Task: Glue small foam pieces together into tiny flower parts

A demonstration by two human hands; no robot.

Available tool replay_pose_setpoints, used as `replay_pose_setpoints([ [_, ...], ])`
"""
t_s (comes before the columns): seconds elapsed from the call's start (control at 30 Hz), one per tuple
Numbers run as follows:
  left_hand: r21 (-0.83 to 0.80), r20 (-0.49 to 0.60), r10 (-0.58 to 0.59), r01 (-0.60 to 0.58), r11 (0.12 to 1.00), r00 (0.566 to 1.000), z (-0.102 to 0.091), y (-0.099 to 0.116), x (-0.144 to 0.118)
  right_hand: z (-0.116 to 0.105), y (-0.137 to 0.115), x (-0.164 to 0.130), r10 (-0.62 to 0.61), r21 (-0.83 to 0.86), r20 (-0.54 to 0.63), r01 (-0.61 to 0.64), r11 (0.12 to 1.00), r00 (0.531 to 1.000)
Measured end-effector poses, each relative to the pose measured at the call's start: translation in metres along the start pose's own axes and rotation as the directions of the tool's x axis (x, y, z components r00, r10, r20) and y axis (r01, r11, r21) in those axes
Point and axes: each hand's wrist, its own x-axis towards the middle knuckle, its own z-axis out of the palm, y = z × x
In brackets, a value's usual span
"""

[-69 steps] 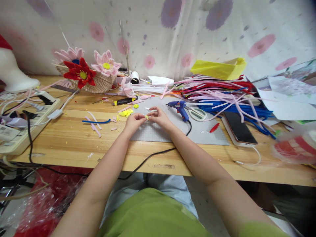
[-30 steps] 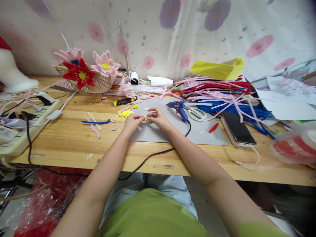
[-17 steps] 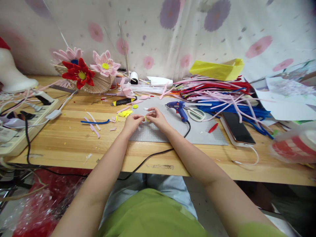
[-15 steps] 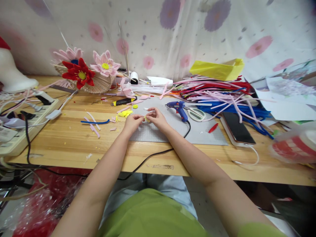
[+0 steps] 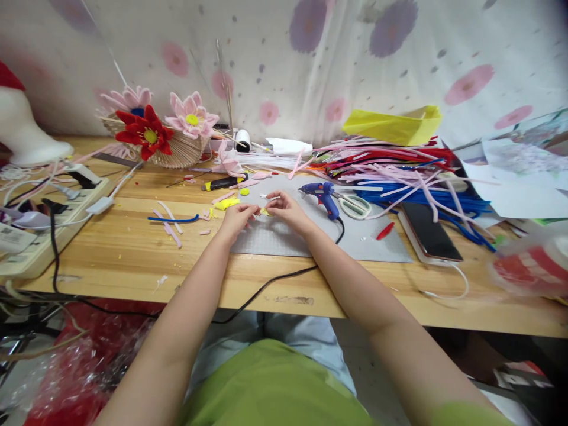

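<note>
Over the grey cutting mat (image 5: 284, 242), both hands meet with their fingertips close together. A small yellow piece (image 5: 264, 212) shows at the fingertips of my right hand (image 5: 287, 212), which is closed in a pinch on it. My left hand (image 5: 238, 221) is pinched shut just beside it; what its fingers hold, if anything, is too small to make out. Yellow material (image 5: 226, 203) lies crumpled behind my left hand, and a small yellow disc (image 5: 244, 192) sits a little farther back. To the right of my right hand rests a blue glue gun (image 5: 320, 195).
Scissors (image 5: 355, 206) lie right of the glue gun. Its black cord (image 5: 270, 283) crosses the table's front. Pipe cleaners (image 5: 399, 171) are heaped at back right, near a phone (image 5: 430, 231). Fuzzy flowers (image 5: 148, 137) stand back left; a power strip (image 5: 57, 225) is far left.
My hands have drawn slightly apart at the fingertips, showing a little more of the yellow piece on the right hand's side. The whole view has shifted slightly.
</note>
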Motion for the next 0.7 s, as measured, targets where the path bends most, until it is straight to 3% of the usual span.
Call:
replay_pose_setpoints([
  [0.2,0.027,0.117,-0.017,0.014,1.0,0.993,-0.003,0.0004,-0.0001,-0.0016,-0.0023,-0.0001,-0.036,-0.059,0.053,0.039,0.997,0.998],
  [0.7,0.096,0.11,0.024,-0.035,0.995,0.994,-0.0007,-0.0018,-0.002,-0.0017,0.0052,0.0042,-0.058,-0.126,0.034,0.062,0.99,0.998],
])
